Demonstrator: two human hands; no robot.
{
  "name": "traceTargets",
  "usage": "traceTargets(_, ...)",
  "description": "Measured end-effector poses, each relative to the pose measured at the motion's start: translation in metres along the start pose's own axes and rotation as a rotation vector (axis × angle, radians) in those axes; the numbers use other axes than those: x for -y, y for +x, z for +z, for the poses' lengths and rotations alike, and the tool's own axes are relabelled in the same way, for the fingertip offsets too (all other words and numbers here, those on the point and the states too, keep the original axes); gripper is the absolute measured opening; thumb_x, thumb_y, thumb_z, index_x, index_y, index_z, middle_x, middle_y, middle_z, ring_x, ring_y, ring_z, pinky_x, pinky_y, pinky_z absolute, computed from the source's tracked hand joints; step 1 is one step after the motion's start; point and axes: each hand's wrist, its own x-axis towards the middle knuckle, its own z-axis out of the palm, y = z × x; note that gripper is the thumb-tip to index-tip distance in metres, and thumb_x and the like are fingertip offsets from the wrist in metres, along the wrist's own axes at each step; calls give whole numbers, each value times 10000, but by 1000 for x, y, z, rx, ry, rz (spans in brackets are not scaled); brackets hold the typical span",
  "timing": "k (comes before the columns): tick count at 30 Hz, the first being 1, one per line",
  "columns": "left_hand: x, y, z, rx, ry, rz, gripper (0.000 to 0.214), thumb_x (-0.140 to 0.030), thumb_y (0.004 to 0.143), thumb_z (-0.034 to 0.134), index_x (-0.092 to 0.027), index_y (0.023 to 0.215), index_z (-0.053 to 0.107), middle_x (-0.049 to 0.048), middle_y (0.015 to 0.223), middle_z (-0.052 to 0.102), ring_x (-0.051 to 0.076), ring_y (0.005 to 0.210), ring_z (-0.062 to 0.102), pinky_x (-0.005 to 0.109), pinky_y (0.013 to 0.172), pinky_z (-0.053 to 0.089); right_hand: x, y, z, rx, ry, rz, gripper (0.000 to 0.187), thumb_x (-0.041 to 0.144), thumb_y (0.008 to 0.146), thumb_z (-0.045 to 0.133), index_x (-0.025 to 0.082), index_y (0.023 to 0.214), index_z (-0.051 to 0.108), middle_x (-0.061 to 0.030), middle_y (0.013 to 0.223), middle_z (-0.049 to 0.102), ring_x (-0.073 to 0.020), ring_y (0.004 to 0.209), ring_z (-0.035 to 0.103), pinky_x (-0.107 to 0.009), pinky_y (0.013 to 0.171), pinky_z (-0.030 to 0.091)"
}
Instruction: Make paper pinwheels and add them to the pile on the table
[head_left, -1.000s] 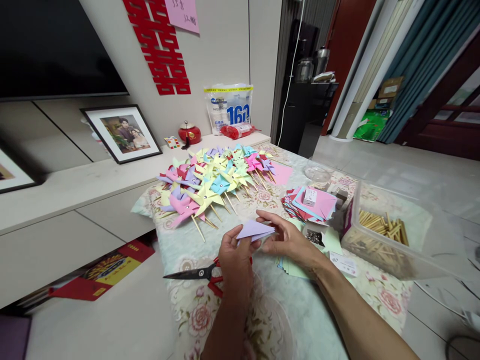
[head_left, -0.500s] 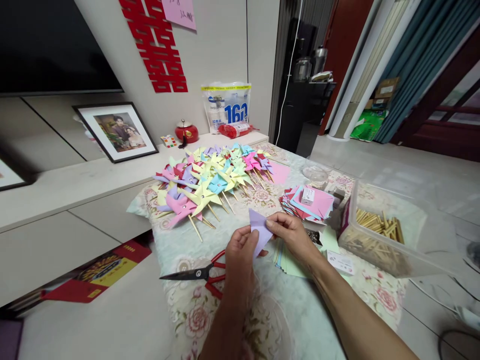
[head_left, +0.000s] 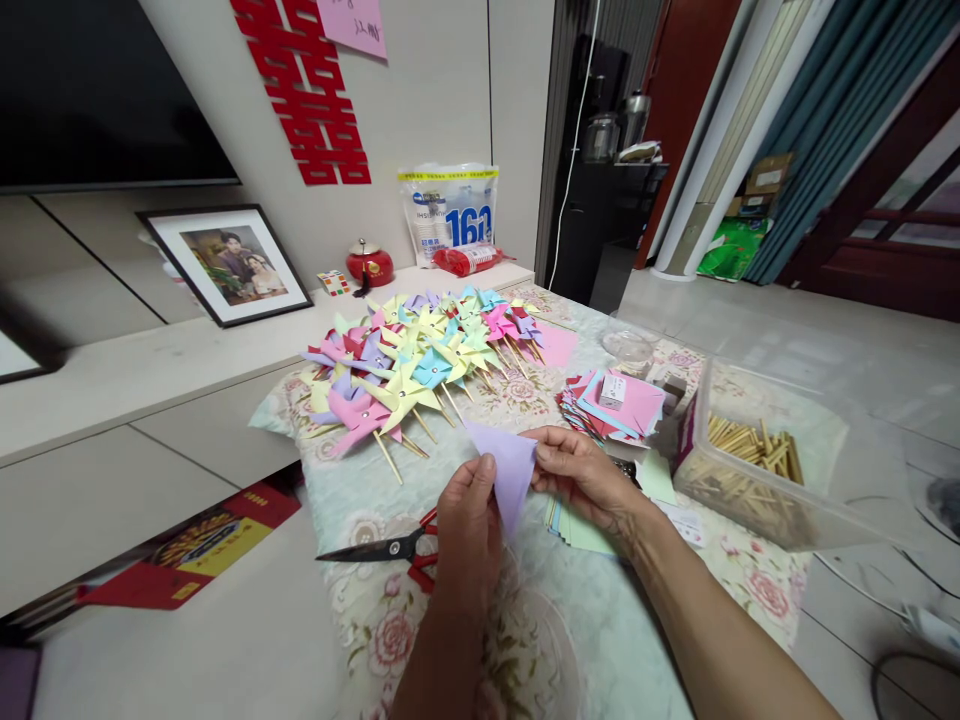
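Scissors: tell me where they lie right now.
In the head view, the scissors lie on the flowered tablecloth left of centre, beside the left hand, nearer the wearer than the pinwheels.

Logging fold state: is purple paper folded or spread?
Folded, apparently: purple paper shows triangular outline, held by left hand and right hand.

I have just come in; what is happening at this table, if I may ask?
A person's left hand and right hand hold a triangular piece of purple paper above the tablecloth. The left thumb presses its left edge; the right hand pinches its right corner. Red-handled scissors lie beside the left hand. Many paper pinwheels lie heaped farther back, and sticks fill part of a clear box on the right.
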Motion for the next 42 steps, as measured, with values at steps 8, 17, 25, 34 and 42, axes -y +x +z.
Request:
traceTargets(8,-2,-1,0,24,-17,-43,369,-443,621,870,-153,777,701,-7,641,655,114,543,547,234,527,447,1,-1,-1,48,65,14,412,329,659,917,154,998,762,8,740,693,-74,622,635,-178,618,517)
traceTargets(17,1,-1,1,-8,-44,23,303,-379,648,862,-166,745,671,9,697,691,139,648,606,258,640,497,1,-2,-1,16,44,11,432,314,651,916,179,1029,759,-8,830,719,-92,678,652,-199,633,517)
traceTargets(25,0,-2,2,59,-46,0,293,-389,679,837,-164,774,676,3,681,677,136,616,590,272,651,496,2,-2,2,32,42,8,381,256,643,894,189,993,761,-13,803,736,-116,694,662,-222,655,528)
traceTargets(34,1,-4,5,8,14,40,284,-381,670,826,-172,705,637,-27,598,618,118,559,544,258,610,469,5,-1,8,-63,-40,-72,377,173,574,864,186,942,781,-8,793,751,-114,680,639,-232,683,482)
traceTargets(42,0,-4,5,31,14,25,304,-406,654,833,-179,699,637,-17,617,630,141,603,581,271,624,479,1,1,5,-99,-67,-108,324,201,613,861,210,928,788,-19,834,764,-139,704,642,-272,713,476)
